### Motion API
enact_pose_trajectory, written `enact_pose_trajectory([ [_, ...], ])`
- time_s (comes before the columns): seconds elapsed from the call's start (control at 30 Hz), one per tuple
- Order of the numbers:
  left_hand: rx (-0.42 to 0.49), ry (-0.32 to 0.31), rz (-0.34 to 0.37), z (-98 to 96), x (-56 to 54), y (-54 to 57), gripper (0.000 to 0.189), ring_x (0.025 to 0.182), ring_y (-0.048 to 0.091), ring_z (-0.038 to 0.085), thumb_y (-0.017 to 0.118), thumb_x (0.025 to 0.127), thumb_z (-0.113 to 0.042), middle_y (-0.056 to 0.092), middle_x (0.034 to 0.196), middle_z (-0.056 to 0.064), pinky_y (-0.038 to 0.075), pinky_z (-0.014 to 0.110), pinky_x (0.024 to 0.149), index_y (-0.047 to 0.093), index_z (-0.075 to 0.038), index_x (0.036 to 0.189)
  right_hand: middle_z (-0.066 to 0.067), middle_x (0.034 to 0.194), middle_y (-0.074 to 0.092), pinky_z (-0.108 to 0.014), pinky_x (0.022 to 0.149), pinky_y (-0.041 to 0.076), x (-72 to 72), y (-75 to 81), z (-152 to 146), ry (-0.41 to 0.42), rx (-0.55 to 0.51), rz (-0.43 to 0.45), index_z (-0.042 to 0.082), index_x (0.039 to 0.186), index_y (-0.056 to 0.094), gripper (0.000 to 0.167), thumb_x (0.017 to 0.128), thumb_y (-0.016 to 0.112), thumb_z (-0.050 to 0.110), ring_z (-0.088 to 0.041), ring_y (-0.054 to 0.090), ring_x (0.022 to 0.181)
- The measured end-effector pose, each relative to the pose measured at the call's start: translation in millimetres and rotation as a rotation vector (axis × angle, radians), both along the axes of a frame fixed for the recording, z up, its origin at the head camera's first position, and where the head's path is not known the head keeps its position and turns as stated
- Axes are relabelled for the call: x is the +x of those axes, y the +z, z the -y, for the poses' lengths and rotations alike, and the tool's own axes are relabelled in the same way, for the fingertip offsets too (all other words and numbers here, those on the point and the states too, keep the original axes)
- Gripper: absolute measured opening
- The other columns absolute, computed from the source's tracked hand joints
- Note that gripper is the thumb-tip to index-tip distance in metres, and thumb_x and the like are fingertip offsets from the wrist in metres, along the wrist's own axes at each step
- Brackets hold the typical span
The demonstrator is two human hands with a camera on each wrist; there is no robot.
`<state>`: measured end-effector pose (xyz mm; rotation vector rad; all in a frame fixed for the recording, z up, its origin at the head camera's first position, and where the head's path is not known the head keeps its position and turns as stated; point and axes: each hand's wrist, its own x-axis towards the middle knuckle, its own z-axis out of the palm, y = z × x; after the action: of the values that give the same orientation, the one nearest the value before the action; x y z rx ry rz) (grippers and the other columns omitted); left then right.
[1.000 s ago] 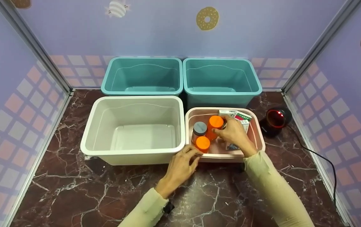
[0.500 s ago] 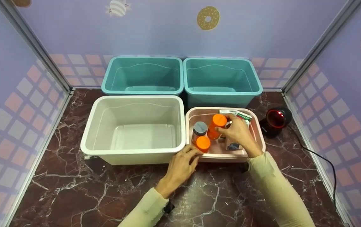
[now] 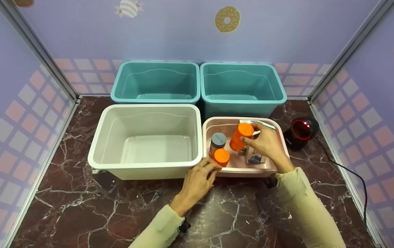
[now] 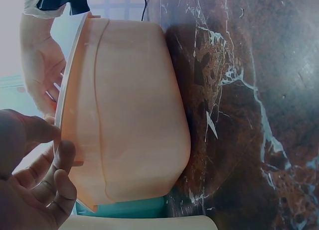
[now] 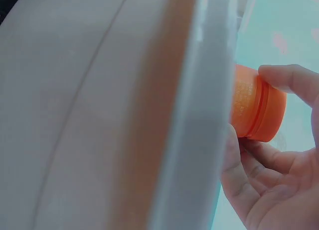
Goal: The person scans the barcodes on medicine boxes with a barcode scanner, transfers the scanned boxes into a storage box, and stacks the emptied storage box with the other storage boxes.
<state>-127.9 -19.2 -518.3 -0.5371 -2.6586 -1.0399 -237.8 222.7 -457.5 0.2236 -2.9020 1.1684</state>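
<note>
Grasping tall orange bottle (image 3: 237,142) with right hand (image 3: 266,143), up at the cap end, between thumb and fingers. Tilted, inside pink bin (image 3: 241,170), leaning toward the right hand. Can't tell from here whether off the bin floor or not. Pinching front rim of the bin with left hand (image 3: 198,177), at the corner next to white bin (image 3: 145,166).

Risks, as judged:
- Slip or swing: held only near the top, so likely to pivot if heavy at the bottom.
- Cap popping off in the fingers, if loose. Tightness not visible.
- Tipping grey-capped bottle (image 3: 218,139) or short orange-capped container (image 3: 221,157) with a leftward swing; just beside each other, little room.
- Snagging small box (image 3: 255,158) under the right hand, given poor clearance.
- Dragging the bin without the left-hand hold.
- Clipping black device (image 3: 300,132) on a wide rightward exit; just outside the bin.
</note>
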Motion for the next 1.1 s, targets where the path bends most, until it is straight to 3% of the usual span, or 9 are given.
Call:
enact_pose_trajectory([
  [0.2, -0.001, -0.001, 0.011, 0.2, 0.6, 1.0, 0.017, 0.086, 0.069, 0.016, 0.067, 0.095, -0.015, 0.065, 0.11, -0.009, 0.058, 0.03, 0.067, 0.074, -0.024, 0.107, -0.018, 0.116, 0.069, -0.036, 0.084, 0.054, 0.7, 6.8, -8.3, -0.017, 0.022, -0.019, 0.001, 0.126, 0.061, 0.055, 0.081, 0.079, 0.025, -0.035, 0.069, 0.097],
  [0.63, -0.011, 0.0, -0.013, -0.3, 0.6, 0.7, 0.016, 0.088, 0.07, 0.017, 0.069, 0.093, -0.014, 0.065, 0.11, -0.007, 0.06, 0.031, 0.07, 0.074, -0.022, 0.106, -0.018, 0.121, 0.069, -0.043, 0.086, 0.055, 3.8, 19.4, -27.1, -0.064, 0.044, -0.033, 0.005, 0.13, 0.061, 0.06, 0.081, 0.081, 0.032, -0.034, 0.069, 0.1],
  [0.93, -0.017, -0.005, 0.006, -0.6, -0.5, 0.1, 0.016, 0.089, 0.069, 0.017, 0.067, 0.095, -0.015, 0.065, 0.11, -0.007, 0.06, 0.031, 0.073, 0.074, -0.022, 0.107, -0.016, 0.119, 0.069, -0.028, 0.077, 0.054, 8.2, 27.3, -34.5, -0.041, 0.005, -0.051, 0.004, 0.128, 0.062, 0.056, 0.081, 0.081, 0.029, -0.033, 0.07, 0.098],
  [1.1, -0.017, -0.002, 0.002, 0.1, -0.2, -0.6, 0.015, 0.087, 0.069, 0.017, 0.067, 0.095, -0.016, 0.065, 0.109, -0.008, 0.059, 0.032, 0.071, 0.074, -0.023, 0.107, -0.018, 0.119, 0.069, -0.028, 0.078, 0.053, 10.9, 33.3, -38.2, -0.048, 0.006, -0.066, 0.003, 0.127, 0.061, 0.055, 0.082, 0.08, 0.029, -0.033, 0.071, 0.098],
])
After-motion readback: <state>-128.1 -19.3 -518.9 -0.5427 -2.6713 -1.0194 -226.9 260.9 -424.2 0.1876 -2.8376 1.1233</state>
